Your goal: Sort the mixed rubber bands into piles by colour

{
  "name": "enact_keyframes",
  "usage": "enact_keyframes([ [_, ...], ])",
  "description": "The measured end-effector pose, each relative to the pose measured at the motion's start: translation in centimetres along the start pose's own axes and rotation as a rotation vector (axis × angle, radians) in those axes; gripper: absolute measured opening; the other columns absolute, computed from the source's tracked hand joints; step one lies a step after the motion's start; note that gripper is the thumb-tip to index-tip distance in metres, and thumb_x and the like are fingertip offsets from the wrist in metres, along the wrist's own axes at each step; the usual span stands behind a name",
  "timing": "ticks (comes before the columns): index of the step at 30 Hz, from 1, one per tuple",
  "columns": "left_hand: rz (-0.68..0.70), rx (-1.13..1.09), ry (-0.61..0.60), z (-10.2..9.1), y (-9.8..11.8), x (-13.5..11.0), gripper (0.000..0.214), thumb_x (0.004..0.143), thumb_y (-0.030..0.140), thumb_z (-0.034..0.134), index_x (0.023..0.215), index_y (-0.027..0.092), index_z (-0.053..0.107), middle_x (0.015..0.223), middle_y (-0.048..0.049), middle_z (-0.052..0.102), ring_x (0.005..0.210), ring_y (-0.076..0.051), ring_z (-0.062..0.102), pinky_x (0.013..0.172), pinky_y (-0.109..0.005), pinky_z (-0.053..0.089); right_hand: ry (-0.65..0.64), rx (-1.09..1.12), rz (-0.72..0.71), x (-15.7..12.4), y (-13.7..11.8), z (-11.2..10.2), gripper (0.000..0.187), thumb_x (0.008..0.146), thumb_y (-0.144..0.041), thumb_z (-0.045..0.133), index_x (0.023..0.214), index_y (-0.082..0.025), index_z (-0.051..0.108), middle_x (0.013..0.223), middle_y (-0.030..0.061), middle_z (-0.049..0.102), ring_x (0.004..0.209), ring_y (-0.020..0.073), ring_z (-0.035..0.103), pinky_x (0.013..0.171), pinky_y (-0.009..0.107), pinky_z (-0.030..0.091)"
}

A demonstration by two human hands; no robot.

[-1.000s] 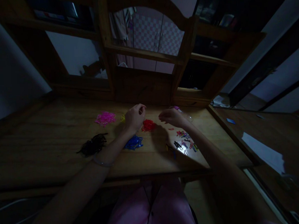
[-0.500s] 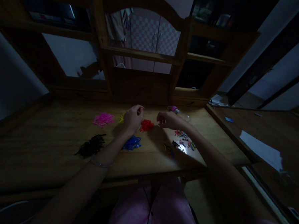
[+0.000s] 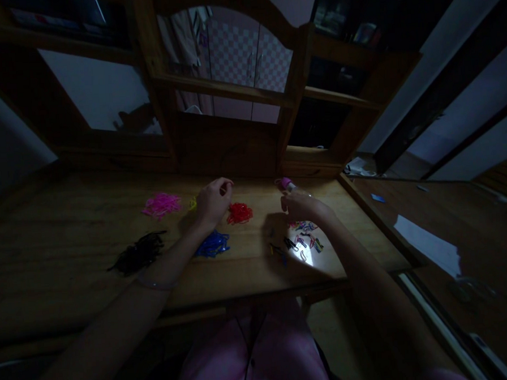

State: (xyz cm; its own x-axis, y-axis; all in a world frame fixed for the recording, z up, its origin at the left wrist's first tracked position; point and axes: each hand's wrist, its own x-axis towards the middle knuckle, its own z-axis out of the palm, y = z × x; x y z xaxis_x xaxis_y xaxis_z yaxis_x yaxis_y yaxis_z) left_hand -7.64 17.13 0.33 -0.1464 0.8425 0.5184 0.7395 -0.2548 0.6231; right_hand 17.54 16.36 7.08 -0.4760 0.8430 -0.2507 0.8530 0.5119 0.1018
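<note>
My left hand (image 3: pixel 215 202) hovers between the yellow pile (image 3: pixel 193 203) and the red pile (image 3: pixel 240 213), thumb and fingers curled together; anything in them is too small to make out. My right hand (image 3: pixel 302 205) is above the far side of a mixed scatter of small coloured clip-like pieces (image 3: pixel 301 242), its fingers bent and closed, their contents hidden. A blue pile (image 3: pixel 213 245) lies beside my left forearm. Farther left are a pink pile (image 3: pixel 161 205) and a black pile (image 3: pixel 140 252) of thin loop-like pieces.
A bottle with a pink cap (image 3: pixel 286 182) lies behind my right hand. The wooden desk (image 3: pixel 249 269) has a shelf unit (image 3: pixel 225 146) along its back. A lower surface at right holds a white paper sheet (image 3: pixel 428 246) and a small blue packet (image 3: pixel 378 197).
My right hand has moved right, away from the red pile and toward the mixed scatter. My left hand keeps its place near the red pile. The whole view has shifted slightly.
</note>
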Motion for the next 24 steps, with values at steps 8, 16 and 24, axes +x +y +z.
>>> enact_keyframes([
  [8, -0.026, 0.011, -0.023, 0.0, 0.1, -0.1, 0.024, 0.091, 0.029, 0.047, 0.096, 0.023, 0.07, 0.086, -0.0041, 0.074, 0.074, -0.018, 0.066, 0.067, -0.025, 0.045, -0.078, 0.059, 0.048, 0.3, -0.3, 0.5, 0.021, 0.071, -0.018, 0.071, 0.092, -0.015, 0.075, 0.097, 0.0157, 0.071, 0.089, 0.0267, 0.067, 0.067, 0.03, 0.05],
  [16, -0.026, 0.016, -0.027, 0.1, 0.1, -0.1, 0.025, 0.091, 0.03, 0.047, 0.096, 0.023, 0.07, 0.088, -0.0042, 0.074, 0.075, -0.018, 0.066, 0.066, -0.026, 0.045, -0.097, 0.105, 0.055, 0.2, -0.6, 0.2, 0.016, 0.068, -0.013, 0.072, 0.083, -0.014, 0.078, 0.087, 0.0151, 0.07, 0.08, 0.0243, 0.067, 0.068, 0.029, 0.049],
  [24, -0.016, 0.004, -0.022, 0.1, 0.1, -0.1, 0.024, 0.091, 0.029, 0.048, 0.096, 0.023, 0.07, 0.085, -0.004, 0.074, 0.075, -0.018, 0.067, 0.066, -0.026, 0.045, -0.045, 0.194, 0.044, 0.4, 1.0, -0.2, 0.014, 0.071, -0.019, 0.071, 0.083, -0.019, 0.078, 0.082, 0.0077, 0.073, 0.076, 0.0193, 0.067, 0.063, 0.024, 0.049],
])
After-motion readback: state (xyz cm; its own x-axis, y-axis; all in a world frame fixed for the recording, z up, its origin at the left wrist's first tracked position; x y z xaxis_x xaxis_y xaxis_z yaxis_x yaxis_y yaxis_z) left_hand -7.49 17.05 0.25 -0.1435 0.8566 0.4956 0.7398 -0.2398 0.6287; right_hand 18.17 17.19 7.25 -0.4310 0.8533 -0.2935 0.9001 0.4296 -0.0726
